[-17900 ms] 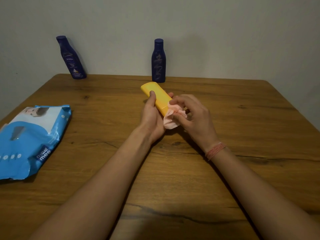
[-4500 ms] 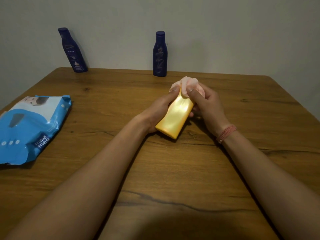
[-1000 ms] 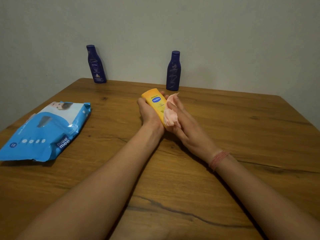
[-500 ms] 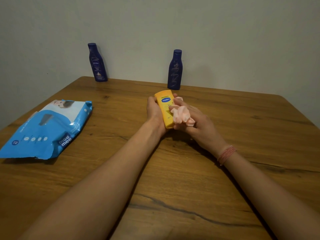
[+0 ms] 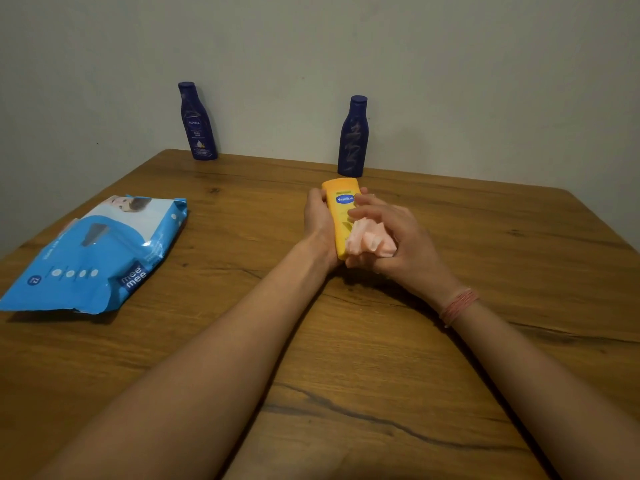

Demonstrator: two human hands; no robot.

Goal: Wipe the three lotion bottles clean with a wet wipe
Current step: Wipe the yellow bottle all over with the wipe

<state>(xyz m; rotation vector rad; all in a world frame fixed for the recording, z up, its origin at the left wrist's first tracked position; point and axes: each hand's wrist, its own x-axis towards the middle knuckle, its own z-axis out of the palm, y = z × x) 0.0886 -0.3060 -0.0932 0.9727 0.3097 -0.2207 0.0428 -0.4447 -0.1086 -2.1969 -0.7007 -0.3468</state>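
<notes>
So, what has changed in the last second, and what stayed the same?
The right hand slid the bunched wet wipe down the yellow bottle, from near the label toward its lower end. The left hand still grips the bottle. Both blue bottles and the wipes pack stayed in place.

The yellow bottle [image 5: 341, 216], between the left hand [image 5: 320, 221] and the right hand [image 5: 398, 244], carries a blue oval label reading "Vaseline". Beyond the hands and to their left, the dark blue bottle [image 5: 197, 123] shows "NIVEA" in a round badge, with smaller print under it too fine to read. Well left of the left hand, the blue wipes pack [image 5: 98, 254] reads "mee mee" and bears a small "72" in a circle.
</notes>
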